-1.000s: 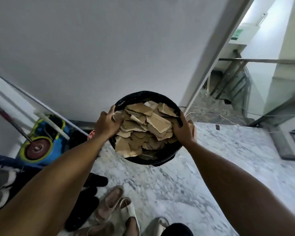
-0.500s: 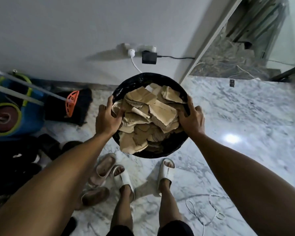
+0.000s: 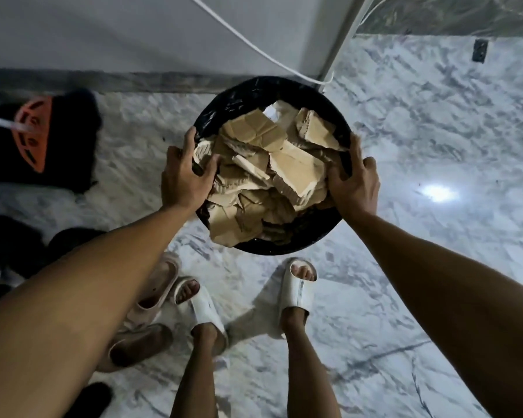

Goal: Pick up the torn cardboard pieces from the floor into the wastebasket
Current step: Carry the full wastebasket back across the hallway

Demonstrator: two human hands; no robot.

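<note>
fingers (image 3: 191, 138) of the left hand (image 3: 183, 179) are curling over the near-left rim of the wastebasket (image 3: 284, 89), thumb hooking inside against the liner, so that hand is gripping the rim. fingers of the right hand (image 3: 352, 182) are wrapping the opposite rim the same way, thumb lying inward on the cardboard. both hands are sitting level across the basket, neither nearer than the other, and the basket is hanging between them in front of the person, above the marble floor (image 3: 435, 131) and ahead of the feet in white slides (image 3: 296, 288). torn cardboard pieces (image 3: 269, 170) are heaping inside it, right between the two sets of fingers and touching both thumbs, the pile reaching up near the rim. no loose pieces are showing on the visible floor. i'd judge the gathering is about done, and what comes next is lowering the basket straight down, keeping it level so the heap isn't spilling.
</note>
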